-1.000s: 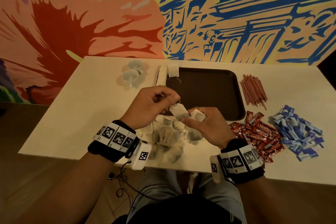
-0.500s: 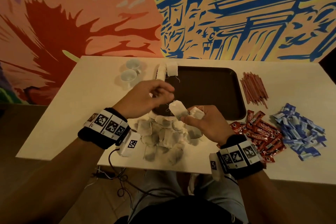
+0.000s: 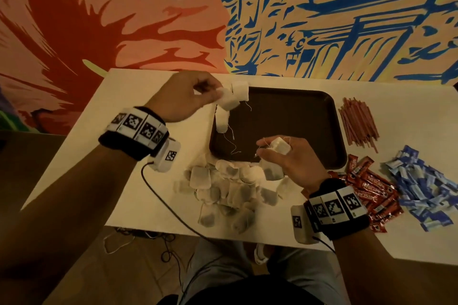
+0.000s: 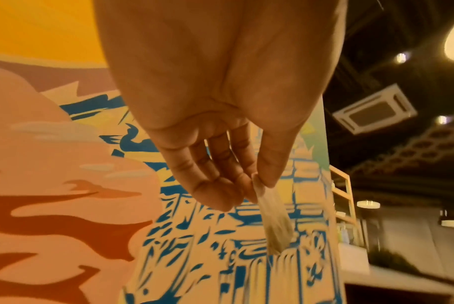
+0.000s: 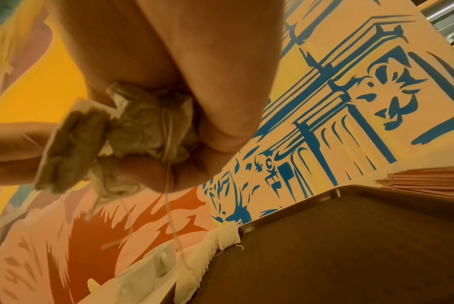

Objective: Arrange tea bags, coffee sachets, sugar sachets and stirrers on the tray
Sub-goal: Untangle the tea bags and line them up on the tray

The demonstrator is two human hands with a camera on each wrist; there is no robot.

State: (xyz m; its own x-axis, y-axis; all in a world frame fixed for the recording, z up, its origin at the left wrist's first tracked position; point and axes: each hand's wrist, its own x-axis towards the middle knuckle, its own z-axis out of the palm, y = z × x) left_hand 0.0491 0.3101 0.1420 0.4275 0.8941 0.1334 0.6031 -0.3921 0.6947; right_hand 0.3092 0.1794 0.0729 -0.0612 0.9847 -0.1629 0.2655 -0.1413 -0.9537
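My left hand [image 3: 198, 94] pinches a tea bag [image 3: 228, 100] by its top edge, above the far left corner of the dark brown tray [image 3: 309, 116]. The same tea bag [image 4: 275, 222] hangs from thumb and finger in the left wrist view. A row of tea bags [image 3: 221, 120] lies along the tray's left rim, strings trailing inward. Over the tray's near edge, my right hand [image 3: 285, 156] holds a bunch of tea bags [image 5: 142, 131] in curled fingers. A loose pile of tea bags [image 3: 223, 188] sits on the white table in front of the tray.
Red-brown stirrers [image 3: 359, 121] lie right of the tray. Red coffee sachets [image 3: 371, 190] and blue sugar sachets [image 3: 426, 186] are heaped at the near right. White cups [image 5: 142, 273] stand left of the tray. A painted wall rises behind the table [image 3: 124, 146]. A cable hangs off the front edge.
My left hand has carried one tea bag away from the right hand, up and back to the tray's far left corner. The right hand stays near the tray's front edge with its bunch.
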